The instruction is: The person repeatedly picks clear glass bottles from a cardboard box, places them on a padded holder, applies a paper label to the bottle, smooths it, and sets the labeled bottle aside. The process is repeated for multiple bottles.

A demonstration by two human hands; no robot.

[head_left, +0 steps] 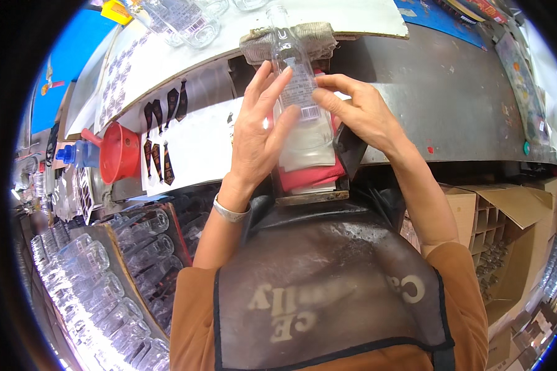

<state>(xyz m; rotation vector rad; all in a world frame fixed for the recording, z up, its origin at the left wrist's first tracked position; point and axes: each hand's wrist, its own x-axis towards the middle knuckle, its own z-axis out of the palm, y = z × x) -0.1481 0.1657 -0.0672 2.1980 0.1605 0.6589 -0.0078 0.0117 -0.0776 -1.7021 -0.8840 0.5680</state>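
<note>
Fingers on both sides of the clear glass bottle [294,80], label being pressed flat.
Steel bench [439,93] carries it; bottle lies on a red pad [309,176], long axis pointing away from the person, neck far. Left hand [257,133] splayed flat on it; right hand [362,111] pinching its label edge.

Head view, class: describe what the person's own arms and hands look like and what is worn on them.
Both hands, the left hand and right hand, are bare, without gloves. A silver-coloured bracelet circles the left wrist. The forearms are bare; orange-brown sleeves begin at about the elbows, under a dark apron with faded lettering.
</note>
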